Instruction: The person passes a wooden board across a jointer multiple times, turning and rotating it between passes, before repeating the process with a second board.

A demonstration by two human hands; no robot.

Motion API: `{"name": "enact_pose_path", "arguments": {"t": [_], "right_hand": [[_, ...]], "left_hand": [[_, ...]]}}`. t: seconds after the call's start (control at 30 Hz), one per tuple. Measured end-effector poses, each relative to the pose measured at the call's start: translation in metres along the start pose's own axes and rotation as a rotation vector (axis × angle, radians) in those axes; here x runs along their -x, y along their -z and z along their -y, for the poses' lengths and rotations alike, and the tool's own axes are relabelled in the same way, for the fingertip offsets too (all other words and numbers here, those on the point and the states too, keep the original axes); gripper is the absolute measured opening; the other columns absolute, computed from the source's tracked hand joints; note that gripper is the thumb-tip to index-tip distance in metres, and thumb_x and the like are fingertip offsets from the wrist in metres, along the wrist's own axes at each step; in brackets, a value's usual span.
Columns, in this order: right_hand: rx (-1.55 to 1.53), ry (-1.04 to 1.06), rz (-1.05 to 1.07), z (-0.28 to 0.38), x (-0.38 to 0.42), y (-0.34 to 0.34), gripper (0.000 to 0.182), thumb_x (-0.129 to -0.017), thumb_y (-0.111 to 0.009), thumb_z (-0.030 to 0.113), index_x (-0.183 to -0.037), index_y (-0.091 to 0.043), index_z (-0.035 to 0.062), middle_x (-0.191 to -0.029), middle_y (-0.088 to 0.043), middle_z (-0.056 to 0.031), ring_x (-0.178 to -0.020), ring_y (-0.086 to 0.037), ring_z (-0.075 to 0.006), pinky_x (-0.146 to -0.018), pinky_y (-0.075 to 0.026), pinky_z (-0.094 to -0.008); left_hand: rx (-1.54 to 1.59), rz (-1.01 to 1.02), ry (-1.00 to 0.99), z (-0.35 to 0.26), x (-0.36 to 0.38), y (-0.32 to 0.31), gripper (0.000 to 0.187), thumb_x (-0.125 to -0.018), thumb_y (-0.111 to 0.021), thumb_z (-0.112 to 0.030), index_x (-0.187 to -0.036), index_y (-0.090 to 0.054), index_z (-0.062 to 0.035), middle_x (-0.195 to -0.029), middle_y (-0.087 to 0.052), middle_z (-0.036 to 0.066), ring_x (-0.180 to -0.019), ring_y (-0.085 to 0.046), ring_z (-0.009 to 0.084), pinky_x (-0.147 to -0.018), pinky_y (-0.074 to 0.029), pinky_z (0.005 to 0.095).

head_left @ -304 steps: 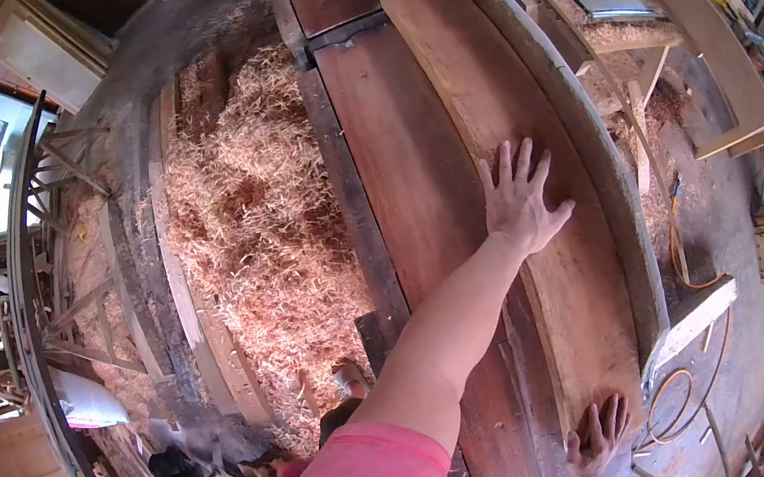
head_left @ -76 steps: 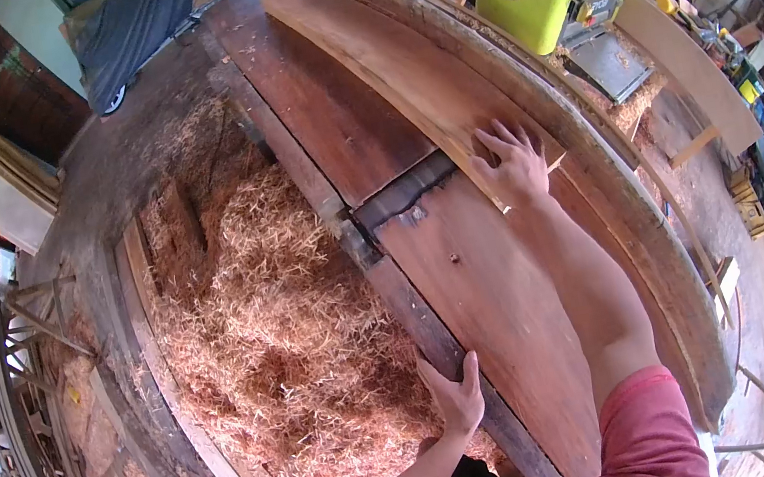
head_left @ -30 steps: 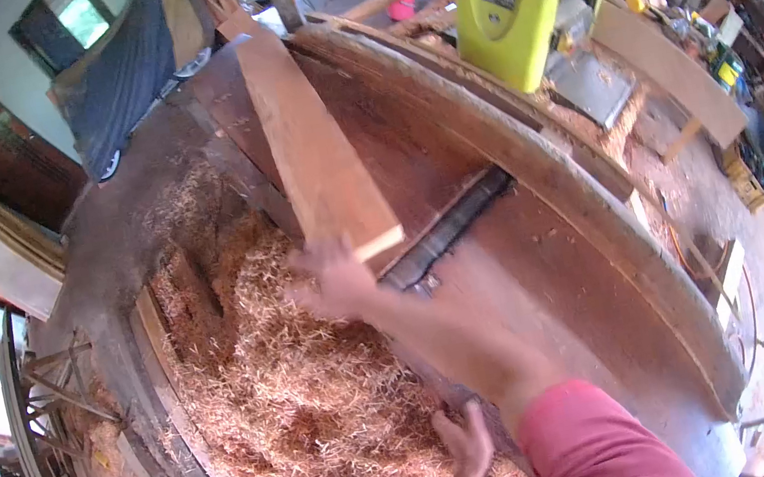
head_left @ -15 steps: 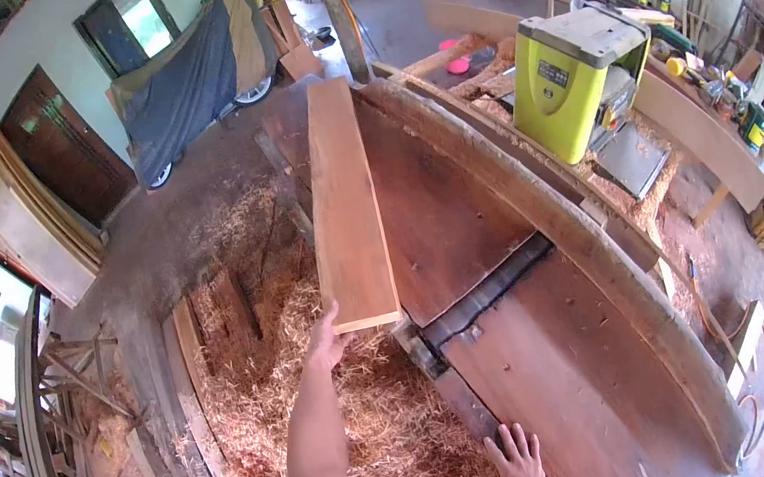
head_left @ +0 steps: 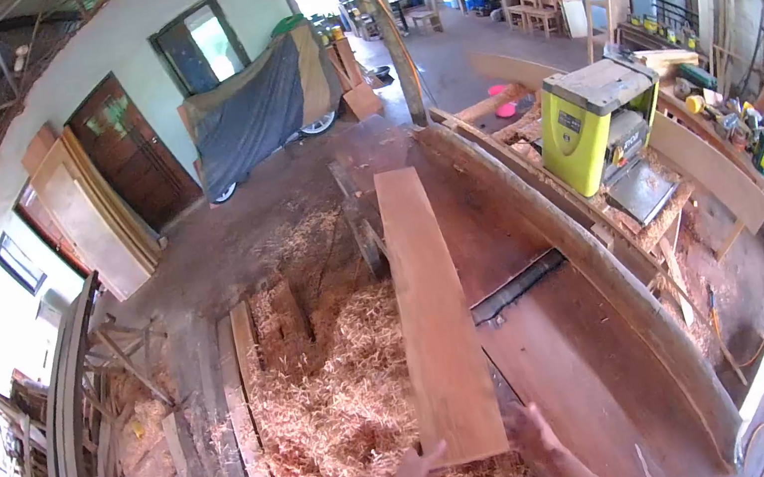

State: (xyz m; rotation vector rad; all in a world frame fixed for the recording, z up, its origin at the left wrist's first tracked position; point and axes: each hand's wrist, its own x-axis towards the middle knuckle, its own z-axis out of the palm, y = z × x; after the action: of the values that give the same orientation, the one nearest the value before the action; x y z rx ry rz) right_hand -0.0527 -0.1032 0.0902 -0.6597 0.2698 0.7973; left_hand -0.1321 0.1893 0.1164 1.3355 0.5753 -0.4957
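Observation:
A long, flat wooden board [head_left: 436,320] points away from me, lying partly over the shavings and partly over the brown machine bed [head_left: 579,387]. My left hand [head_left: 418,467] grips the board at its near left corner, fingers at the edge. Close by the right edge of the same end is my right hand [head_left: 534,433], smeared by motion, its fingertips right at the wood. To the right of the board, a dark cutter slot [head_left: 519,286] crosses the bed.
Curly wood shavings [head_left: 340,407] heap up left of the bed. A long fence [head_left: 607,251] borders its right side. Beyond stands a green thickness planer [head_left: 576,130]. Timber lengths [head_left: 251,422] lie on the left, and a wooden post [head_left: 395,44] rises behind the bed.
The board has come back toward me, its near end now past the cutter slot. My right hand has left the bed and come up beside the board. The view has tilted upward.

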Motion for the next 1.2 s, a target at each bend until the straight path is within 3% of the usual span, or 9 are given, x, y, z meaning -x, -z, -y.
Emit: {"name": "enact_pose_path", "arguments": {"t": [0.13, 0.23, 0.33, 0.67, 0.87, 0.97, 1.1, 1.13, 1.2], "right_hand": [[0.581, -0.074, -0.095, -0.044, 0.064, 0.019, 0.090, -0.085, -0.078, 0.028, -0.157, -0.033, -0.0006, -0.148, -0.053, -0.0192, -0.122, -0.063, -0.0300, -0.103, -0.051, -0.0420], [0.492, -0.039, -0.289, -0.032, 0.145, 0.010, 0.084, -0.083, -0.077, 0.024, -0.153, -0.039, -0.0036, -0.137, -0.062, -0.0197, -0.118, -0.066, -0.0282, -0.101, -0.052, -0.0425], [0.602, 0.184, -0.460, -0.007, 0.211, -0.018, 0.048, -0.076, -0.082, 0.021, -0.113, -0.069, -0.0060, -0.105, -0.074, -0.0133, -0.099, -0.071, -0.0241, -0.086, -0.056, -0.0387], [1.839, 0.522, -0.874, -0.047, 0.359, 0.107, 0.055, -0.058, -0.089, 0.033, -0.098, -0.064, 0.0057, -0.081, -0.070, -0.0129, -0.077, -0.071, -0.0332, -0.073, -0.056, -0.0433], [1.729, 0.411, -0.918, -0.079, 0.460, 0.122, 0.059, -0.057, -0.090, 0.035, -0.101, -0.063, 0.0067, -0.080, -0.071, -0.0107, -0.076, -0.072, -0.0317, -0.072, -0.056, -0.0442], [1.725, 0.463, -0.865, -0.092, 0.508, 0.145, 0.059, -0.057, -0.090, 0.035, -0.100, -0.062, 0.0065, -0.078, -0.070, -0.0107, -0.072, -0.071, -0.0315, -0.068, -0.056, -0.0452], [1.712, 0.493, -0.850, -0.115, 0.571, 0.173, 0.054, -0.058, -0.089, 0.034, -0.097, -0.062, 0.0072, -0.074, -0.069, -0.0096, -0.068, -0.071, -0.0326, -0.064, -0.057, -0.0435], [1.795, 0.469, -0.861, -0.123, 0.590, 0.198, 0.058, -0.062, -0.087, 0.028, -0.110, -0.065, 0.0035, -0.082, -0.072, -0.0127, -0.077, -0.074, -0.0267, -0.072, -0.059, -0.0384], [1.693, 0.380, -0.810, -0.131, 0.642, 0.187, 0.068, -0.073, -0.085, 0.038, -0.131, -0.062, 0.0100, -0.117, -0.067, -0.0190, -0.107, -0.068, -0.0342, -0.091, -0.056, -0.0444]], "left_hand": [[0.082, 0.020, -0.051, 0.038, 0.090, -0.072, 0.065, -0.098, -0.073, -0.039, -0.146, -0.050, -0.0005, -0.132, -0.065, 0.012, -0.115, -0.067, 0.0229, -0.092, -0.060, 0.0398], [0.227, 0.132, -0.039, 0.079, 0.134, -0.117, 0.063, -0.098, -0.073, -0.037, -0.145, -0.050, -0.0015, -0.134, -0.064, 0.012, -0.118, -0.065, 0.0212, -0.094, -0.059, 0.0400], [0.134, 0.167, -0.071, 0.112, 0.129, -0.164, 0.067, -0.097, -0.074, -0.037, -0.145, -0.049, 0.0019, -0.137, -0.064, 0.013, -0.123, -0.063, 0.0232, -0.099, -0.055, 0.0400], [-0.225, 0.085, -0.432, 0.246, 0.151, -0.200, 0.077, -0.097, -0.074, -0.038, -0.147, -0.045, 0.0134, -0.138, -0.065, 0.024, -0.124, -0.064, 0.0260, -0.106, -0.050, 0.0334], [-0.060, 0.081, -0.484, 0.279, 0.187, -0.242, 0.045, -0.099, -0.072, -0.033, -0.119, -0.064, 0.0065, -0.106, -0.076, 0.014, -0.101, -0.071, 0.0179, -0.085, -0.056, 0.0320], [-0.218, 0.045, -0.449, 0.218, 0.241, -0.291, 0.049, -0.099, -0.072, -0.035, -0.122, -0.063, 0.0070, -0.109, -0.076, 0.016, -0.103, -0.071, 0.0200, -0.087, -0.056, 0.0333], [-0.227, -0.267, -0.444, 0.247, 0.186, -0.376, 0.079, -0.087, -0.079, -0.051, -0.134, -0.058, 0.0092, -0.128, -0.068, 0.023, -0.126, -0.062, 0.0317, -0.108, -0.048, 0.0409], [-0.171, -0.226, -0.442, 0.238, 0.195, -0.391, 0.086, -0.085, -0.080, -0.054, -0.138, -0.055, 0.0094, -0.133, -0.065, 0.024, -0.129, -0.060, 0.0320, -0.110, -0.046, 0.0406], [-0.069, -0.146, -0.439, 0.213, 0.223, -0.414, 0.101, -0.080, -0.082, -0.060, -0.146, -0.048, 0.0096, -0.143, -0.059, 0.026, -0.136, -0.055, 0.0326, -0.114, -0.042, 0.0400]]}}
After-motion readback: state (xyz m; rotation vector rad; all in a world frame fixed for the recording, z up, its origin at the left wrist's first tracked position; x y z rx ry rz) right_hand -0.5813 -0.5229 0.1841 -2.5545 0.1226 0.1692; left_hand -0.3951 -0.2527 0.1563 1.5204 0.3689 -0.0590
